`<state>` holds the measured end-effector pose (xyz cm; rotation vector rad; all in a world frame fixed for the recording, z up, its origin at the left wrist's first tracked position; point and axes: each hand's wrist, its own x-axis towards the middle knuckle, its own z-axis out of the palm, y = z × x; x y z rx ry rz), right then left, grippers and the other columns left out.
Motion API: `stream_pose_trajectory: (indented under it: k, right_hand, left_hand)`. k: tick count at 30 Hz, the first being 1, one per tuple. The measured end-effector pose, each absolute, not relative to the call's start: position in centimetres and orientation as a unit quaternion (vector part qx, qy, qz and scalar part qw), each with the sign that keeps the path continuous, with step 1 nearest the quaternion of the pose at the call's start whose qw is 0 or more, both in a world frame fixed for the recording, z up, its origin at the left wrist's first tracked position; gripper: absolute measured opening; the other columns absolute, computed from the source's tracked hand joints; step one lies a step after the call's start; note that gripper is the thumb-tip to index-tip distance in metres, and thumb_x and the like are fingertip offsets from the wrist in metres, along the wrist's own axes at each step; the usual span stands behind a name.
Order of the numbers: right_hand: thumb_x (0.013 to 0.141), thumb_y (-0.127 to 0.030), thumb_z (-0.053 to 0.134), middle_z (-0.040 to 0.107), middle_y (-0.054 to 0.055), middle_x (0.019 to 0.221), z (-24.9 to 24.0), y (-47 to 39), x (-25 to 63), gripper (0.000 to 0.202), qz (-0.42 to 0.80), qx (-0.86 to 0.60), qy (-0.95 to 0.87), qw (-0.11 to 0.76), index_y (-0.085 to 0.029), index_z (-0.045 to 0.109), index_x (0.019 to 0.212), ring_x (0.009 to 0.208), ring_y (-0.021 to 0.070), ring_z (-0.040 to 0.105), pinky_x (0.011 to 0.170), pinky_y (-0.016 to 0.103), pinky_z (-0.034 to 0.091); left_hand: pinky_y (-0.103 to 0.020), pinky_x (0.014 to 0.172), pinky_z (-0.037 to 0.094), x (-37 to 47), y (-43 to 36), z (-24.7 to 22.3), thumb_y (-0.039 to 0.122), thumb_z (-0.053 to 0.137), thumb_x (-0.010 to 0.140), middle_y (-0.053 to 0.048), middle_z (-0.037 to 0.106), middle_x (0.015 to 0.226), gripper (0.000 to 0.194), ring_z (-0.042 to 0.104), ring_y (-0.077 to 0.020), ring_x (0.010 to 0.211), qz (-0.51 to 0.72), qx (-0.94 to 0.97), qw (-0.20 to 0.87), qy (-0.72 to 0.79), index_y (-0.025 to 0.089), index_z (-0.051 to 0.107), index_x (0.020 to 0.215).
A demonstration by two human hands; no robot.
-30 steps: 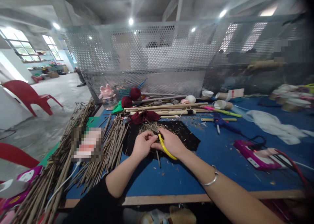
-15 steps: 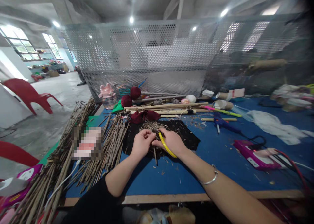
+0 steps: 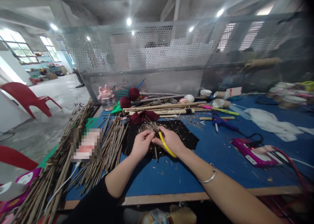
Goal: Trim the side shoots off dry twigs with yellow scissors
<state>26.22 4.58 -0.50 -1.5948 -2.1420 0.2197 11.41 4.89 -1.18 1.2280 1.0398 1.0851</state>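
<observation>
Thin stick (image 3: 156,154) and yellow-handled scissors (image 3: 164,146) held over black cloth (image 3: 190,138).
Left hand (image 3: 141,145) pinches the stick, end jutting near, presumably to steady it; right hand (image 3: 171,143) is clamped on the scissors, blades pointing far. The cloth beneath likely catches the chips (image 3: 144,128). Loose sticks (image 3: 113,141) lie left, seemingly for reach; maroon cloth (image 3: 150,115) lies beyond.

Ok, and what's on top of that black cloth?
Small clippings are scattered on the black cloth; the left hand, right hand and scissors hide whatever lies beneath them.
</observation>
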Motion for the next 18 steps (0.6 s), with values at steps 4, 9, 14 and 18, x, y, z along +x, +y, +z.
stream_pose_trajectory:
  k: [4,9,14,18]
  right_hand:
    - [0.071,-0.057,0.055,0.059,0.009,0.101,-0.48,4.53,26.16,0.054,0.066,-0.567,-0.783,0.247,-0.020,0.046,0.109,0.091,0.0226,0.057,0.070,0.029,0.040]
    - [0.068,-0.057,0.058,0.054,0.013,0.106,-0.75,4.75,26.21,0.063,0.065,-0.537,-0.796,0.271,-0.017,0.044,0.114,0.099,0.0237,0.051,0.083,0.034,0.040]
    - [0.064,-0.057,0.062,0.054,0.013,0.103,-1.14,5.24,26.59,0.069,0.064,-0.512,-0.813,0.269,-0.016,0.043,0.116,0.097,0.0254,0.051,0.082,0.038,0.040]
    - [0.063,-0.055,0.064,0.054,0.013,0.103,-1.07,5.29,26.59,0.070,0.069,-0.510,-0.813,0.272,-0.016,0.042,0.116,0.097,0.0260,0.051,0.081,0.037,0.040]
  left_hand:
    - [-0.017,0.039,0.036,11.50,4.82,-1.03,0.041,0.063,0.066,-0.001,0.059,0.063,0.032,0.044,-0.0058,0.044,0.448,0.516,0.593,0.426,0.013,0.063,0.081]
    - [-0.017,0.039,0.034,11.59,4.77,-1.15,0.040,0.062,0.068,-0.001,0.059,0.060,0.029,0.041,-0.0051,0.041,0.449,0.524,0.593,0.415,0.012,0.064,0.075]
    - [-0.018,0.038,0.030,11.60,4.69,-1.23,0.040,0.061,0.070,0.000,0.057,0.056,0.028,0.038,-0.0049,0.040,0.455,0.545,0.579,0.400,0.012,0.064,0.070]
    - [-0.019,0.045,0.034,11.58,4.62,-1.11,0.037,0.062,0.068,0.000,0.059,0.058,0.025,0.045,-0.0075,0.047,0.466,0.542,0.569,0.407,0.013,0.065,0.069]
